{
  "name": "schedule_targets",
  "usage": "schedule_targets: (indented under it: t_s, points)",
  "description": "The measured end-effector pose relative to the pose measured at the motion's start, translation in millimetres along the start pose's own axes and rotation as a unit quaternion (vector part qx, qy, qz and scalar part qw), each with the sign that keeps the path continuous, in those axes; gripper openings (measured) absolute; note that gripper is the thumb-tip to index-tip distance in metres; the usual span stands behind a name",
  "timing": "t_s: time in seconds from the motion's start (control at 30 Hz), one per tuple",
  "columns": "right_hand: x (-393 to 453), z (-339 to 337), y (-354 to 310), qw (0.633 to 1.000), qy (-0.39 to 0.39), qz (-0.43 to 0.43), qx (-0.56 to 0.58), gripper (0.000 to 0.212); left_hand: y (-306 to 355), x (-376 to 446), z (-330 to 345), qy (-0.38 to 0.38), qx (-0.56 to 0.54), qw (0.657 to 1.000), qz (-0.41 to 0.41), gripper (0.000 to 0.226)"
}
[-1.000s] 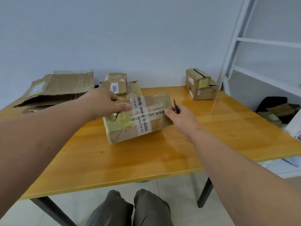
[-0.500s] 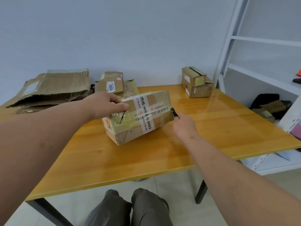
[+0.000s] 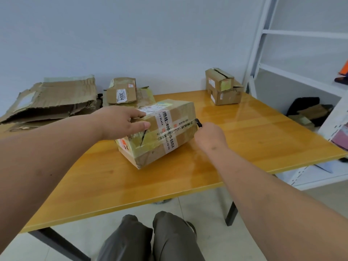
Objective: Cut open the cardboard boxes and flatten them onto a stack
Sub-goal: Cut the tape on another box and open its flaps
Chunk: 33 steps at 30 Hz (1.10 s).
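A plain storeroom or packing room, by the look of it: a bare pale wall (image 3: pixel 131 34), a glossy wooden counter (image 3: pixel 263 132) on dark legs, white metal shelving (image 3: pixel 293 70) to the right, a tiled floor (image 3: pixel 216 232), and taped parcels (image 3: pixel 222 87) beside flattened cardboard (image 3: pixel 56 98).

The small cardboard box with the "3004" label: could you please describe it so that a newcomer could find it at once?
Start from the glossy orange wooden table and look to its far left edge, by the wall. There, right of the flattened brown corrugated cardboard stack, stands the small brown cardboard box. Only it bears a white sticker reading "3004".
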State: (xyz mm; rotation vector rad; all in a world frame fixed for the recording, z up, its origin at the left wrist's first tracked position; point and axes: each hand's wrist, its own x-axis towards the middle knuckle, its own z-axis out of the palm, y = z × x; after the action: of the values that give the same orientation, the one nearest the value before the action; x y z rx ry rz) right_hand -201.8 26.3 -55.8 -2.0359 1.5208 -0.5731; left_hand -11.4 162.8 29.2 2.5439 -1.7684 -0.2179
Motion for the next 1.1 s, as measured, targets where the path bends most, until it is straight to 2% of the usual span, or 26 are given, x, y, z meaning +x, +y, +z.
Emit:
schedule_targets:
  t_s: [0.43, 0.77, 0.93, 1.1]
  points:
    - [-11, 5, -3, 0.997, -0.008, 0.064, 0.048, 0.024, 10, 2, 14, 0.048, 0.104, 0.993, 0.037, 0.067]
    - [-26, 13, -6, 0.995, -0.016, 0.066, 0.076, 0.029, 15, 0, 27, 0.066, 0.168, 0.983, 0.039, 0.068]
    - [-49, 34, -21, 0.995, -0.056, 0.027, 0.083, 0.018, 25, 2, 36, 0.075, 0.199, 0.977, 0.033, 0.072]
    - [-54, 38, -19, 0.990, -0.060, 0.042, 0.118, 0.017, 24, -5, 26, 0.046, 0.187, 0.981, 0.033, 0.074]
